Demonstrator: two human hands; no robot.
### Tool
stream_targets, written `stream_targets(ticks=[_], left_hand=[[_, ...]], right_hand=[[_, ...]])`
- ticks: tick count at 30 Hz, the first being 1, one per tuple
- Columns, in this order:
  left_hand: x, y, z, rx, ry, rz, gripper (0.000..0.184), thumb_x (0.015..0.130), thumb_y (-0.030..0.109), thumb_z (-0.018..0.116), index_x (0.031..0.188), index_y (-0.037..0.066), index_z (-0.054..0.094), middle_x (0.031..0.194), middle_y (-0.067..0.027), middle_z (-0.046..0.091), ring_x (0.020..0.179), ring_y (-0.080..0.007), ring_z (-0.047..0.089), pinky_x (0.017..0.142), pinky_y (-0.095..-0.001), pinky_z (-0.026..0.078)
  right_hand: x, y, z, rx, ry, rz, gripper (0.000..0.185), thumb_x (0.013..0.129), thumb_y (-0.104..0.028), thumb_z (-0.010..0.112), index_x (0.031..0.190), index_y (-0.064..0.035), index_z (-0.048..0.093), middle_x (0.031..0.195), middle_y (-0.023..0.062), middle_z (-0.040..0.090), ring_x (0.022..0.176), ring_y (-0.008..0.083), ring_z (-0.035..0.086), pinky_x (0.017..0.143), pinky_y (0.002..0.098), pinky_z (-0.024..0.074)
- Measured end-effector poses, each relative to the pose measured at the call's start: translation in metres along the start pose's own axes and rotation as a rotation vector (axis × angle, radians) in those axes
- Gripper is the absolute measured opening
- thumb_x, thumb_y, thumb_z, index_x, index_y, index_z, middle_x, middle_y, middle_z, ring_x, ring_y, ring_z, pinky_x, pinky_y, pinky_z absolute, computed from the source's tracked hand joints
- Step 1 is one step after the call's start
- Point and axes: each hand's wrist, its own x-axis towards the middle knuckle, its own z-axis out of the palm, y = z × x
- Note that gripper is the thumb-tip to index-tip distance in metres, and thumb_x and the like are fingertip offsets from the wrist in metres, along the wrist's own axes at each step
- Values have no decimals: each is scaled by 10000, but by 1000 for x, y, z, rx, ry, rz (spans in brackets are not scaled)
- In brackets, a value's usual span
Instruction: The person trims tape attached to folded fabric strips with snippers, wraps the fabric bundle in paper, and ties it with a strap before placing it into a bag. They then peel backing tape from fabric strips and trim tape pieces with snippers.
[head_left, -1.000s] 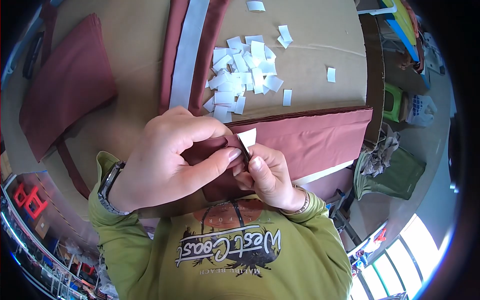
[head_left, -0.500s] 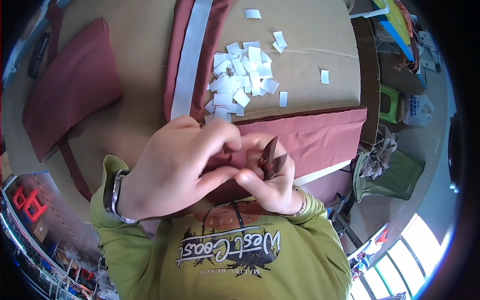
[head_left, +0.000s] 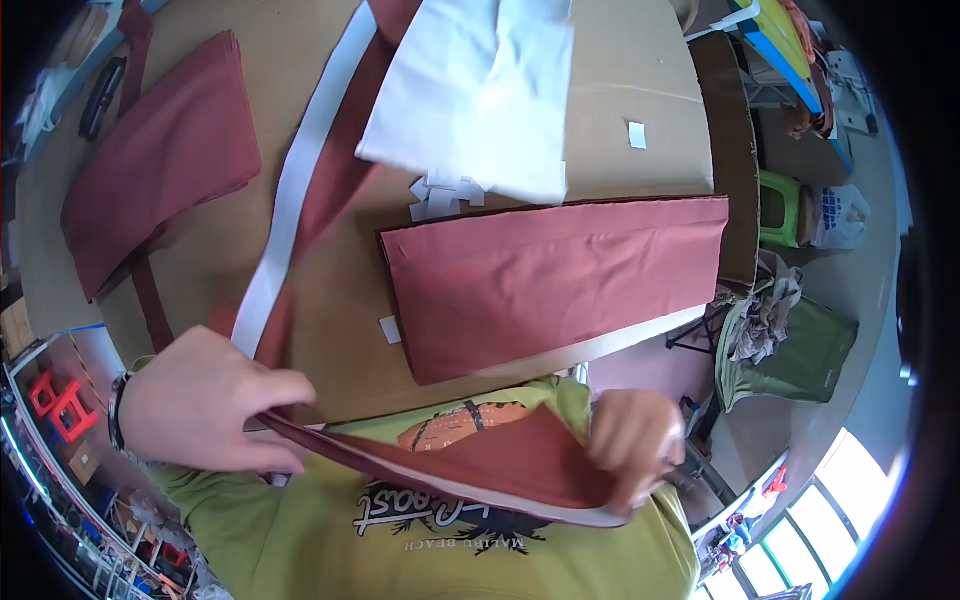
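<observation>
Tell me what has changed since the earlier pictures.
The left hand has moved left, the right hand right and toward the body, maroon cloth now stretched between them. The white band's lower end swung left. White material now covers most paper slips. The green stool stayed.

Support: brown cardboard top (head_left: 665, 75) | right side: folded maroon pile (head_left: 555, 290) | just beyond it: small white papers (head_left: 440, 197), partly overlapping | one paper (head_left: 390, 329) is touching its left edge, other one (head_left: 637, 135) lies apart | left side: fan-shaped maroon cloth (head_left: 170, 165), narrow strip (head_left: 149, 305), long dark object (head_left: 103, 97)
</observation>
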Motion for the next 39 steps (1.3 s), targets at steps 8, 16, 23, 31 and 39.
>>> stream_targets(ticks=[8,16,23,31,39], left_hand=[[37,-26,14,95,163,47,250,700,255,657,752,48,527,678,-80,589,548,-283,535,518,-319,396],[62,-16,11,-147,433,-92,134,731,126,615,776,27,536,679,-87,568,556,-251,492,525,-300,381],[65,-16,3,-279,421,-216,98,741,78,595,802,23,541,735,-61,579,584,-207,489,544,-284,380],[94,-7,-11,-124,855,-97,216,737,43,592,951,42,559,844,-42,595,646,-195,507,580,-282,393],[118,-19,-27,-93,968,159,217,738,-12,584,949,24,552,913,-58,539,708,-170,490,621,-252,399]], right_hand=[[-94,-68,21,-735,1258,-385,116,810,-83,515,864,-53,613,734,-1,484,445,54,360,384,158,237],[-99,-65,-60,-1367,1921,249,204,820,-170,612,919,9,609,722,7,572,604,58,466,551,156,360],[-94,-77,-95,-1604,1851,583,174,810,-159,628,906,-14,618,699,1,565,560,51,440,510,158,351],[-39,-52,-72,-1798,1879,393,123,772,-111,661,868,-43,625,662,-9,566,519,48,394,487,158,341],[14,1,-24,-1329,1198,406,193,692,42,630,877,-7,610,717,41,598,565,86,491,513,206,393]])
